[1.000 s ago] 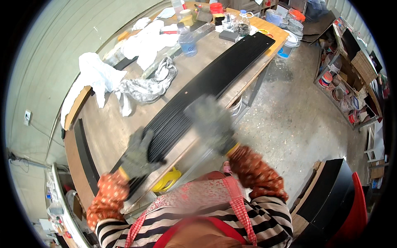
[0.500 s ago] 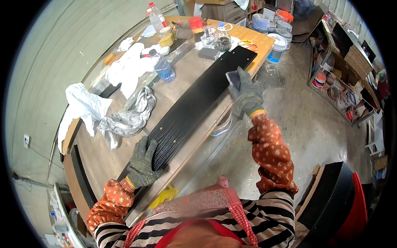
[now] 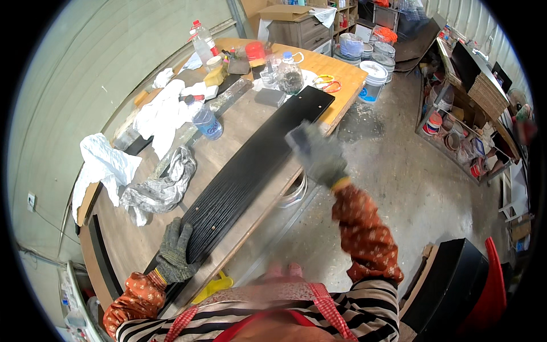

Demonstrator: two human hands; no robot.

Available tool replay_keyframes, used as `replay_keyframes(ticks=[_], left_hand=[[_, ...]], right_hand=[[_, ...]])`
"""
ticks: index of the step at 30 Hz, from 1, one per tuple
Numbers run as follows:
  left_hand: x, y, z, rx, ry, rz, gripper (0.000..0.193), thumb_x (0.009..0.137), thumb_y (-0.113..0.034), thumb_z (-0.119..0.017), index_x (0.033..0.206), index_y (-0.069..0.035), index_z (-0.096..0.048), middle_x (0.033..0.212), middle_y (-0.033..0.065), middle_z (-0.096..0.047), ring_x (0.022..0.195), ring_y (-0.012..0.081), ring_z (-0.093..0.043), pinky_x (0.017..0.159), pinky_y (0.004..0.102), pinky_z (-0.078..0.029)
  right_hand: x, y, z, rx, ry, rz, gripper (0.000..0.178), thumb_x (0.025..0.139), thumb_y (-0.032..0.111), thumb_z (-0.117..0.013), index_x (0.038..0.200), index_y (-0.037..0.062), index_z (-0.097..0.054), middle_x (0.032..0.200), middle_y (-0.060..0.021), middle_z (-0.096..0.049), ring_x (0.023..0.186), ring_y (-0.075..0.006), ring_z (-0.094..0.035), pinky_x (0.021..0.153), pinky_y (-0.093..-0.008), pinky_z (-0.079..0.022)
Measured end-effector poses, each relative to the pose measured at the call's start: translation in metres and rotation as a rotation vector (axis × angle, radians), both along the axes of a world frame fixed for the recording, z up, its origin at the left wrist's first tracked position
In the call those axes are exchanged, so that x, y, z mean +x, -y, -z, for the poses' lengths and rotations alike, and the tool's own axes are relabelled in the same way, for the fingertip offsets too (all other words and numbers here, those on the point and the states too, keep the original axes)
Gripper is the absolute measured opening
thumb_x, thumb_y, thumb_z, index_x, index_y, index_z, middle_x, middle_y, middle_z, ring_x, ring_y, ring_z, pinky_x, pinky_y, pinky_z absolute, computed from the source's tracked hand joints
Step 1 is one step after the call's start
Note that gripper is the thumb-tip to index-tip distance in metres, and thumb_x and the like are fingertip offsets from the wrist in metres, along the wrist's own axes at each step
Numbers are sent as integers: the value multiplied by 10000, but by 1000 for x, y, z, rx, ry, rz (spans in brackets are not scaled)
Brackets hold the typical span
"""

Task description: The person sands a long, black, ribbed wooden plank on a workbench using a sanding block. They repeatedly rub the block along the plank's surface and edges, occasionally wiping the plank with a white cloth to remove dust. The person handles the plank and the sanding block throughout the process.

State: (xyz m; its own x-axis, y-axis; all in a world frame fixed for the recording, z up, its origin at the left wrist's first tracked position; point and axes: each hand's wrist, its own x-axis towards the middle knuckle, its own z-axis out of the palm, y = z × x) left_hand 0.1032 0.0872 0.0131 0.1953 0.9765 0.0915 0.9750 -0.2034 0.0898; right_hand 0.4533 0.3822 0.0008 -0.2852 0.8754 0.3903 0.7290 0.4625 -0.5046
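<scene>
A long black board [image 3: 250,162] with a ridged, grooved near end lies slantwise on the table. Small light-coloured spots, like screw heads or holes, dot both of its ends. My left hand [image 3: 175,253], in a grey-green knit glove, presses flat on the board's near left edge, fingers apart. In my gloved right hand [image 3: 325,159] is a flat dark grey sanding pad [image 3: 299,139], over the right edge of the board's far half. Motion blurs this hand, and whether the pad touches the surface cannot be told.
The worktable [image 3: 219,145] carries a grey rag [image 3: 162,185], white cloths [image 3: 105,162], a water bottle [image 3: 207,121], a grey block [image 3: 270,97] and yellow-and-orange-handled scissors [image 3: 327,82]. Paint buckets [image 3: 373,80] stand beyond its far right corner. Black panels [image 3: 444,282] lean at my right.
My right hand has swept the pad nearer along the board and is blurred. My left hand stays on the near end. The whole view has shifted slightly.
</scene>
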Motion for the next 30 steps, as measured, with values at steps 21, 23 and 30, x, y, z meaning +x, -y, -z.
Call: replay_keyframes(ticks=[21,23,30], left_hand=[[76,-184,-3,-128,27,153,1163,645,-468,-818,1577,-116,-219,1528,411,-187,1384,607,-254,1149,632,-242],[77,-194,-5,-140,28,174,1174,629,-457,-818,1580,-120,-220,1522,424,-177,1387,622,-232,1155,638,-225],[78,-194,-4,-147,-9,138,1143,649,-495,-829,1567,-116,-265,1501,422,-219,1377,616,-260,1146,641,-241]], right_hand=[[-7,29,16,268,229,-506,480,902,292,-573,1344,106,-585,1376,-160,-554,1305,-360,-502,1003,-517,-438],[17,-19,14,267,292,-450,450,900,267,-558,1318,104,-600,1342,-129,-573,1293,-354,-507,1015,-507,-437],[88,-148,-1,5,102,-23,504,924,246,-598,1379,89,-447,1290,-199,-544,1053,-417,-623,878,-486,-522]])
